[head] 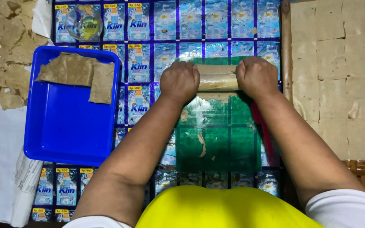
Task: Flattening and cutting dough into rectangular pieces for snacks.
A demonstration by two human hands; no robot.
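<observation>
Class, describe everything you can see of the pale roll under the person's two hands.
The roll is a beige, dough-like cylinder lying crosswise on a green transparent plastic sheet. Its surface looks soft and glossy, partly wrapped in the sheet. The left hand covers one end and the right hand the other; only the middle shows.

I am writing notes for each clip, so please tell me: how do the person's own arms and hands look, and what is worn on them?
Both arms are bare from the upper arm down. The left hand and right hand wear no gloves, rings, or watch that can be seen. Short white sleeves cover the shoulders, and a bright yellow garment covers the chest.
</observation>
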